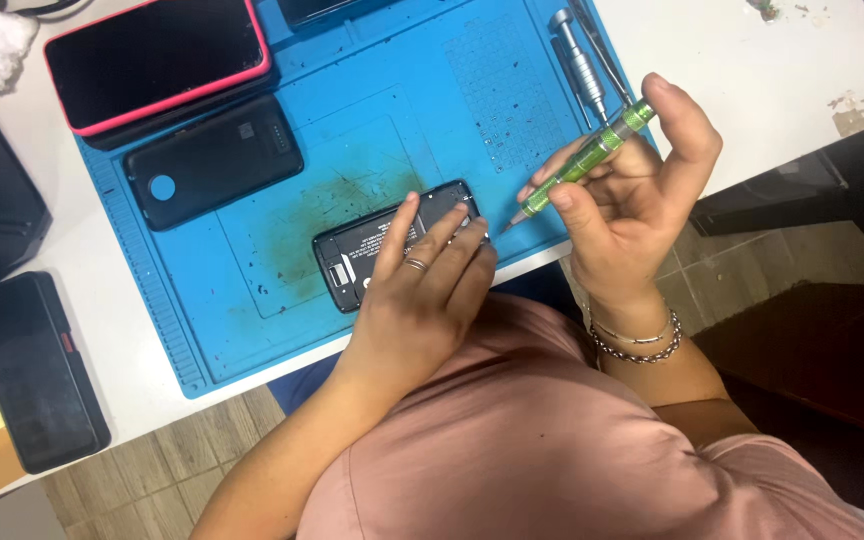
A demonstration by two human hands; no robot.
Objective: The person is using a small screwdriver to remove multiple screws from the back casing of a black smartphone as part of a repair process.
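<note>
So, head cam: left hand lies flat, fingers spread, pressing the opened phone mid-frame on the blue mat. Right hand pinches a green screwdriver, tip just right of the phone.

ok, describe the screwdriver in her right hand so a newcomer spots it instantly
Start at the blue work mat on the white table. Near its right edge, the right hand holds a slim green screwdriver tilted, tip pointing down-left. The loose silver screwdriver just above it is unheld; only this one is green.
</note>
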